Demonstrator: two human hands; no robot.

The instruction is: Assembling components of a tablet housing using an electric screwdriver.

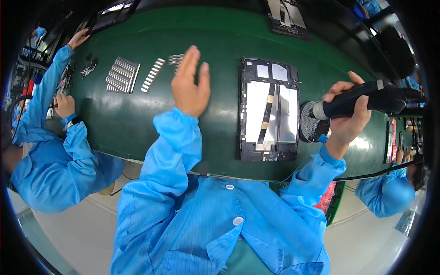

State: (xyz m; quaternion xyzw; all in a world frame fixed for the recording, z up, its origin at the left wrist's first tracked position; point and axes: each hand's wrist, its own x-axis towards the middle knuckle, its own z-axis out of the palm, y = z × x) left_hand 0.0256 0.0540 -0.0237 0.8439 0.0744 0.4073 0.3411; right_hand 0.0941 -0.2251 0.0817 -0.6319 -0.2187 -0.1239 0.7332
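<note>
While our left hand (190,87) stretches wide and empty, our right hand (349,124) grips a black driver (378,95) by a round dish (302,129), seemingly loading it, the next move likely calling for careful aim at the uncovered tablet (288,114) between our hands.

I see a green bench (220,137) carrying an opened flat device (288,114) right of centre, a round dish (301,123) just right of it. A 2nd device (293,20) lies at the far edge. Toward the left I count 3 groups of metal pieces (123,75), the rightmost partly hidden, and 1 small dark cluster (89,68).
</note>
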